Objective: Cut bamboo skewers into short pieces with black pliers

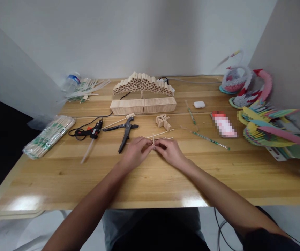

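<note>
My left hand [135, 152] and my right hand [169, 150] meet at the middle of the wooden table [150, 181], fingers pinched together on a small piece made of thin wooden sticks [153, 139] that stands up between them. Loose sticks [157, 134] lie just behind the hands. Black cutting pliers [126, 132] lie to the left of my left hand, and a black glue gun [91, 132] with its cord lies further left.
A stick-built arched model [143, 92] stands at the back middle, with a small stick assembly [163, 121] in front. A packet of chopsticks [49, 135] lies at the left edge, a water bottle [70, 83] back left. Folded-paper swans [244, 85] and paper pieces [267, 129] crowd the right.
</note>
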Available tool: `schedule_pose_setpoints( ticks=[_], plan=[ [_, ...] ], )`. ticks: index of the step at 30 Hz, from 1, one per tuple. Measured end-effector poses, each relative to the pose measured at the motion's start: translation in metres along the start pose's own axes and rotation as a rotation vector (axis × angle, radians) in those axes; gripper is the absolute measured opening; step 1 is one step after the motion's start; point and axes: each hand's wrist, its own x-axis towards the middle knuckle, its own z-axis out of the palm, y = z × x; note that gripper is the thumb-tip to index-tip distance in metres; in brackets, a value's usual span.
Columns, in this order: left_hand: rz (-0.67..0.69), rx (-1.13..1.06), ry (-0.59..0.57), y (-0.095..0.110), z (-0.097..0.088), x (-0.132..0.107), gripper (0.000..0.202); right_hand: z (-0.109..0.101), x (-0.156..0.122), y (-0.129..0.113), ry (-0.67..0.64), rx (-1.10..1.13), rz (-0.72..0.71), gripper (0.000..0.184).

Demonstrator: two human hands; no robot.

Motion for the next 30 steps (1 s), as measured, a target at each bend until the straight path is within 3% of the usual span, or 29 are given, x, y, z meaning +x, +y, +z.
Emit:
schedule_pose_setpoints(
  ticks=[13,18,24,27,30],
  plan=[
    [0.038,-0.009,0.021,-0.002,0.006,0.001,0.012,0.002,0.003,0.002,-0.023,-0.065,0.014,0.012],
    [0.039,0.033,-0.012,-0.001,0.003,0.004,0.014,0.004,0.001,0.004,-0.020,-0.067,0.013,0.001],
    [0.051,0.053,-0.026,0.001,0.000,0.005,0.016,-0.005,0.005,-0.002,0.042,0.243,0.091,0.041],
    [0.056,0.063,-0.045,0.001,0.000,0.005,0.017,-0.012,0.007,-0.007,0.066,0.353,0.106,0.032],
    [0.045,0.066,-0.051,0.001,0.000,0.005,0.018,-0.012,0.008,-0.009,0.000,0.334,0.089,0.026]
  ],
)
